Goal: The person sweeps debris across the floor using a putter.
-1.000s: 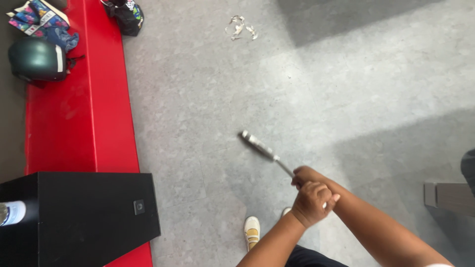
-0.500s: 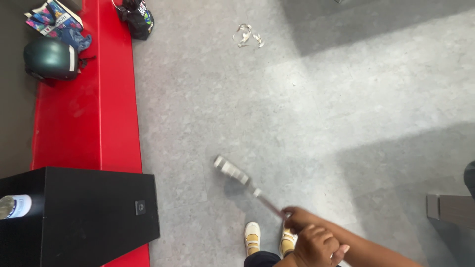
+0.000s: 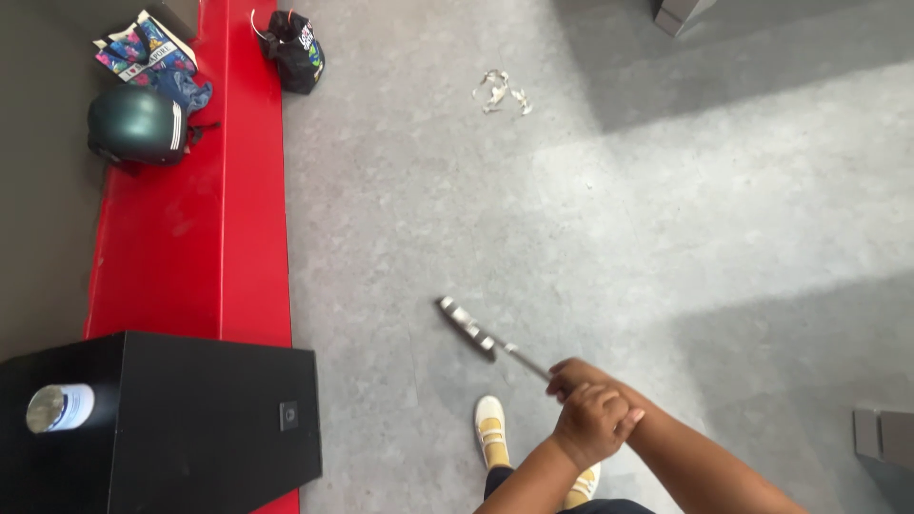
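Observation:
Both of my hands are wrapped around the grip of a golf putter. My right hand (image 3: 574, 377) sits lower on the shaft, and my left hand (image 3: 598, 425) is closed over it just behind. The thin shaft (image 3: 522, 356) slants up and left to the silver putter head (image 3: 466, 324), which hovers at or just above the grey floor (image 3: 619, 209). My white shoe (image 3: 490, 428) stands just below the head. I see no ball.
A long red bench (image 3: 195, 247) runs along the left with a dark helmet (image 3: 138, 124), a colourful bag (image 3: 152, 57) and a small black bag (image 3: 295, 52). A black box (image 3: 209, 428) with a can (image 3: 59, 407) on it stands bottom left. A crumpled strap (image 3: 501, 92) lies far off.
The putter head swung left and toward me, then came back slightly right. My hands dipped toward the bottom edge and rose again. The view shifted a little.

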